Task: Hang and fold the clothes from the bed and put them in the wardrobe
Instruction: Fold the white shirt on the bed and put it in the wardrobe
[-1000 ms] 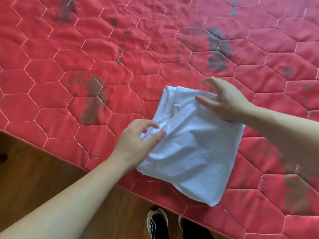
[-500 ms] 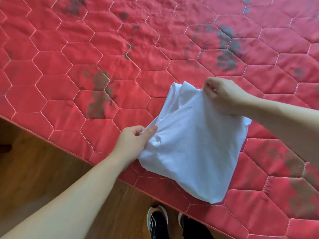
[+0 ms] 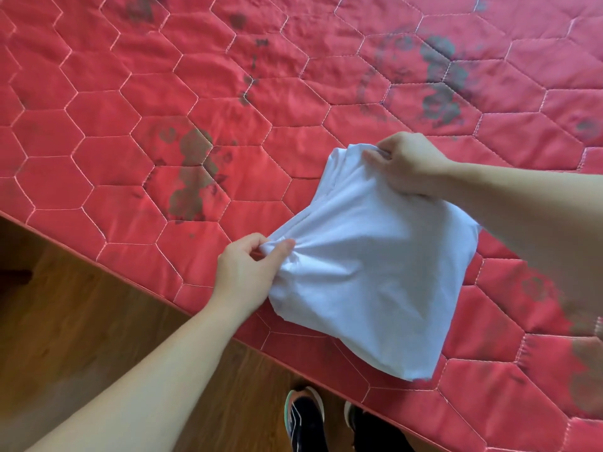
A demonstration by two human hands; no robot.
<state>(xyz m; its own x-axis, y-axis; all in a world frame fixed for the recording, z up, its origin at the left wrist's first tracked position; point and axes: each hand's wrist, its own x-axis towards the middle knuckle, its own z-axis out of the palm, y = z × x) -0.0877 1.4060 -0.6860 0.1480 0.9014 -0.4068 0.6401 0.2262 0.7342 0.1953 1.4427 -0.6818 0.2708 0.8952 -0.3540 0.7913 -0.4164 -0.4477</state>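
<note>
A folded white garment [image 3: 368, 275] lies near the front edge of the red quilted bed [image 3: 163, 102], its lower corner reaching the bed's edge. My left hand [image 3: 248, 275] pinches the garment's left edge between thumb and curled fingers, bunching the cloth there. My right hand [image 3: 404, 164] grips the top corner with curled fingers. The cloth is stretched between the two hands. The wardrobe is out of view.
The bed cover carries dark grey stains [image 3: 192, 177] left of the garment and further back on the right. A wooden floor [image 3: 65, 321] lies below the bed's edge. My dark shoes [image 3: 305, 419] stand there under the garment.
My hands were open on the garment and have closed on it. The left hand now pinches the left edge, the right grips the top corner. The cloth is pulled taut.
</note>
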